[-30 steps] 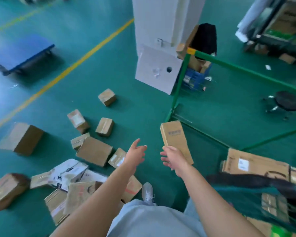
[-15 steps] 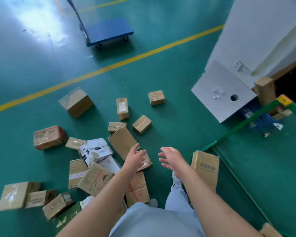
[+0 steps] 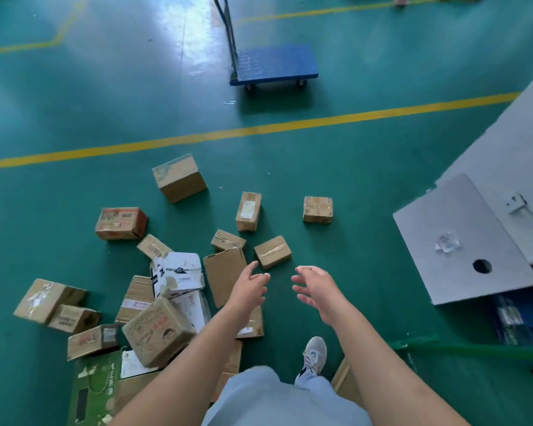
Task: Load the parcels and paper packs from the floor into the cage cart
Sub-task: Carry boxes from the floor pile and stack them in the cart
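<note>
Both hands reach out over the green floor (image 3: pixel 74 124) with nothing in them: the left grip (image 3: pixel 249 285) and right grip (image 3: pixel 316 287) are slack, fingers loosely spread. Just beyond the fingertips lies a small brown parcel (image 3: pixel 272 252), taped across its top. Left of that parcel the rest are heaped: a flat brown carton (image 3: pixel 223 276), a scuffed white box (image 3: pixel 177 273), a red-printed box (image 3: pixel 121 223). Far beyond it stands a blue platform trolley (image 3: pixel 274 64). The cage cart's green rail (image 3: pixel 474 352) shows near its right.
</note>
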`<state>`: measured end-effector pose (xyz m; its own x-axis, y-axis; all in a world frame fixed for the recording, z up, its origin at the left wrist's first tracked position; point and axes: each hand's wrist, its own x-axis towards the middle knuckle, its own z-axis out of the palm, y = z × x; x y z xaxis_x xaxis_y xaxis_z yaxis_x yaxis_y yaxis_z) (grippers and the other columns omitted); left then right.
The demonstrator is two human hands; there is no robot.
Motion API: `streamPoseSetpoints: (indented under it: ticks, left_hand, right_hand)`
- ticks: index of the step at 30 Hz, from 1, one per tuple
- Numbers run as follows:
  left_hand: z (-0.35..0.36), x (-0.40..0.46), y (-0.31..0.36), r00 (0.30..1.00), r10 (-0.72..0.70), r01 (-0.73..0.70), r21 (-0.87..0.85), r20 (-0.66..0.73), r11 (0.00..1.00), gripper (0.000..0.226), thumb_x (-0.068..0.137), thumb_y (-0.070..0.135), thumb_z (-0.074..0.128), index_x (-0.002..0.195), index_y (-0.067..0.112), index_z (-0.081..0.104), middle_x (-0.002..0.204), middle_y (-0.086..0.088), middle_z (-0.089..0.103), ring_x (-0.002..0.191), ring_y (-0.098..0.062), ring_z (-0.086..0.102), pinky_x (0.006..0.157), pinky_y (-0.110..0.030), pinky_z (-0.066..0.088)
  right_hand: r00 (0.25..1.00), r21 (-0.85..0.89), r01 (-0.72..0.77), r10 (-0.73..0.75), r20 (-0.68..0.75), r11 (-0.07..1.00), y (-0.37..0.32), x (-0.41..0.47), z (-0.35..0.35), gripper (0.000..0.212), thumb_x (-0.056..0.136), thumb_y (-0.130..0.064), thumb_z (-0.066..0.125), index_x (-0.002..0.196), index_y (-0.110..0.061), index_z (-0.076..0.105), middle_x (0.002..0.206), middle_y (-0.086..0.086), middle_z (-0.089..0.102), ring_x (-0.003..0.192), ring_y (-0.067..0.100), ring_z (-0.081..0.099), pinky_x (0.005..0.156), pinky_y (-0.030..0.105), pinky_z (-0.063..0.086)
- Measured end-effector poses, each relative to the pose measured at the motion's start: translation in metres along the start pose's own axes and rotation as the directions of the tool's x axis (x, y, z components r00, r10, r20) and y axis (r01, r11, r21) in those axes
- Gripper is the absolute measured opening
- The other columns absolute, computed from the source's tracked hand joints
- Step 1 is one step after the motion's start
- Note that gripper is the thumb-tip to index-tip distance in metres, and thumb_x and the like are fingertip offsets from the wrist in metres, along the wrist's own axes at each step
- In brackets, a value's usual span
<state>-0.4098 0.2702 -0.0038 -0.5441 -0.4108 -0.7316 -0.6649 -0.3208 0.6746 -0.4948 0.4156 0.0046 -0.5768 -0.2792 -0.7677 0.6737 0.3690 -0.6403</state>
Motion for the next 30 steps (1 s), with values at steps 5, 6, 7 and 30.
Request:
streamPoseSetpoints:
  ticks: [5,6,7,30]
  left_hand:
    - [0.027,0.018,0.031,0.998,0.000,-0.002,-0.030,-0.058,1.000,0.060,0.104,0.026,0.058,0.159,0.030,0.032,0.132,-0.007,0.058,0.115,-0.026,0.062,0.104,-0.046,0.053]
    - [0.029,0.024,0.037,0.997,0.000,-0.004,-0.047,-0.078,0.999,0.060,0.105,0.026,0.058,0.159,0.030,0.032,0.134,-0.007,0.057,0.115,-0.026,0.062,0.105,-0.048,0.053]
    - [0.030,0.029,0.042,0.996,-0.005,-0.001,-0.062,-0.093,0.998,0.060,0.105,0.026,0.057,0.159,0.029,0.033,0.135,-0.007,0.057,0.115,-0.025,0.062,0.105,-0.049,0.052]
    - [-0.094,0.246,0.269,0.955,-0.085,-0.066,-0.485,-0.283,0.872,0.056,0.107,0.017,0.051,0.159,0.025,0.032,0.104,0.005,0.056,0.095,-0.014,0.059,0.074,-0.029,0.050]
  right_hand:
    - [0.998,-0.037,-0.017,0.019,0.056,0.999,-0.042,0.030,-0.023,0.017,0.107,-0.032,0.051,0.111,-0.019,0.062,0.115,0.005,0.070,0.108,0.024,0.067,0.091,0.035,0.056]
    - [0.997,-0.046,-0.021,0.024,0.071,0.999,-0.051,0.037,-0.025,0.018,0.107,-0.032,0.051,0.111,-0.019,0.063,0.114,0.005,0.070,0.109,0.024,0.067,0.090,0.035,0.056]
    - [0.996,-0.056,-0.023,0.028,0.079,0.998,-0.058,0.044,-0.025,0.019,0.107,-0.032,0.051,0.113,-0.018,0.063,0.114,0.005,0.070,0.109,0.024,0.067,0.088,0.034,0.056]
    - [0.975,-0.405,0.092,0.000,0.222,0.910,-0.340,0.261,0.136,0.017,0.107,-0.027,0.051,0.111,-0.017,0.063,0.109,0.005,0.072,0.098,0.021,0.067,0.091,0.038,0.056]
